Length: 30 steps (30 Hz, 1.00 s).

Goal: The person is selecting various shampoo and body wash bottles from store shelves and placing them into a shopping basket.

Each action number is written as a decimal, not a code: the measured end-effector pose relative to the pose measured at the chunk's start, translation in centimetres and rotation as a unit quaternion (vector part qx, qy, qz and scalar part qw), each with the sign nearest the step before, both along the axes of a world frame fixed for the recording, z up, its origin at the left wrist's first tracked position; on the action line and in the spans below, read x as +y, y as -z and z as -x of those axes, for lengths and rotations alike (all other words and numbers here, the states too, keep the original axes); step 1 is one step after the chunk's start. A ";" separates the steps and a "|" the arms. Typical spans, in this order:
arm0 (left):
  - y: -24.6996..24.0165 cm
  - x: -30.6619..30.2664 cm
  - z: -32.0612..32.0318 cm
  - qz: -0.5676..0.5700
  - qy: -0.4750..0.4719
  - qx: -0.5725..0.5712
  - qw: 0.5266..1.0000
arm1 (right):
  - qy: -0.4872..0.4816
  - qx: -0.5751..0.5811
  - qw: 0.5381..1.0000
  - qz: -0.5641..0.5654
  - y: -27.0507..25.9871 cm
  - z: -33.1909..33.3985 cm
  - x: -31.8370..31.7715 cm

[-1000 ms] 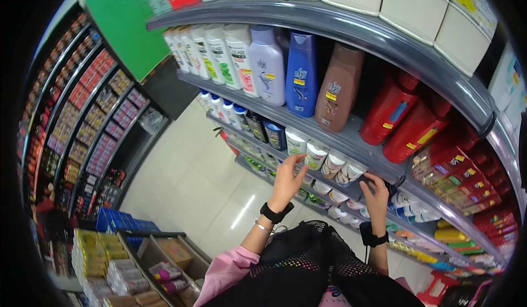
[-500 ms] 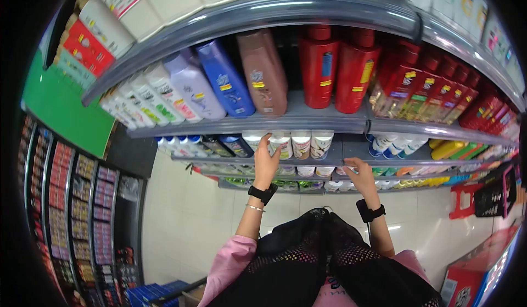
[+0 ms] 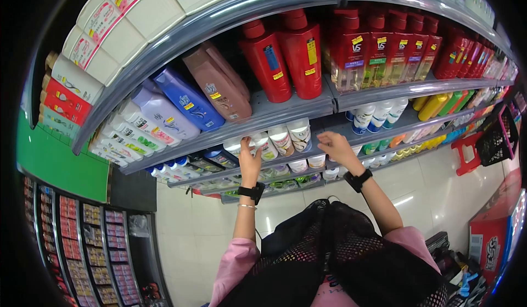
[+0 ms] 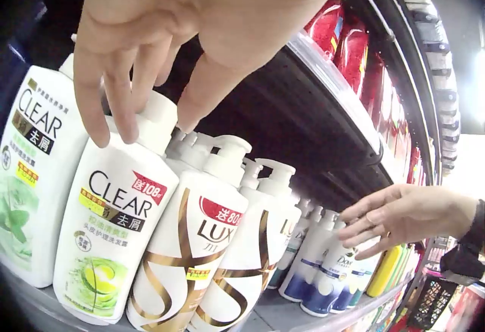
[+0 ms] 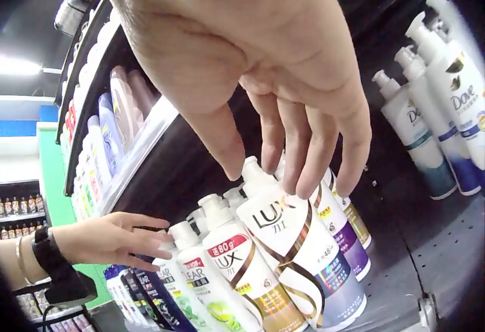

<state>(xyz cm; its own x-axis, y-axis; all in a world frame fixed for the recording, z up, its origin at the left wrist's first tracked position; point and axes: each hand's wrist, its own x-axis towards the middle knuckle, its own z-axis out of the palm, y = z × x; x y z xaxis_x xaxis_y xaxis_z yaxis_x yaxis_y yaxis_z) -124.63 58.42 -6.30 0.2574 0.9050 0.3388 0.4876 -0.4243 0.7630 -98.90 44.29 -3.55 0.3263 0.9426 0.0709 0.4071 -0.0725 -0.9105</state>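
Observation:
White shampoo pump bottles stand in a row on the shelf under the red bottles. In the left wrist view, fingers and thumb of my left hand [image 4: 193, 25] come down around the pump top of a CLEAR bottle [image 4: 114, 233] with a green picture. Beside it are LUX bottles [image 4: 182, 249] with brown ribbon prints. My right hand [image 3: 339, 149] is just right of the row, fingers loosely bent and holding nothing. In the right wrist view its fingertips overlap the end LUX bottle [image 5: 303, 249]. Both wrists wear black bands.
Dove pump bottles [image 5: 436, 112] stand farther right on the same shelf. Above are red pump bottles [image 3: 269, 68] and brown, blue and lilac bottles. A curved shelf edge [image 3: 230, 22] overhangs them. A red stool [image 3: 466, 156] and black basket [image 3: 497, 134] are at right.
The head view has turned rightward along the shelf, so the bottles sit farther left. My right hand has come up nearer the row's end; my left stays at the white bottles.

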 end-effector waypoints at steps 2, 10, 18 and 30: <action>-0.4 -0.4 0.1 0.010 0.009 0.004 1.000 | 0.016 -0.019 0.998 -0.059 0.9 -0.1 2.0; -2.3 -1.1 -0.9 0.005 0.048 -0.022 0.999 | 0.077 -0.059 0.994 -0.045 5.8 -0.5 6.6; -3.9 -1.4 -4.3 -0.004 0.076 0.009 0.997 | 0.101 -0.031 0.994 -0.029 8.1 0.4 6.9; -3.2 -1.8 -9.3 -0.023 0.151 0.085 0.985 | 0.111 -0.003 0.994 -0.025 8.7 1.1 7.1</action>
<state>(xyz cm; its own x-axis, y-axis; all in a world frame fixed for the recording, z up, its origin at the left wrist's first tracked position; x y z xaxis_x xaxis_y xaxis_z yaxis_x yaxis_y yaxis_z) -115.31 56.67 -3.07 0.5688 0.7634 0.3061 0.4524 -0.6012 0.6587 -100.04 51.37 -12.21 0.5243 0.8432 0.1189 0.3925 -0.1153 -0.9125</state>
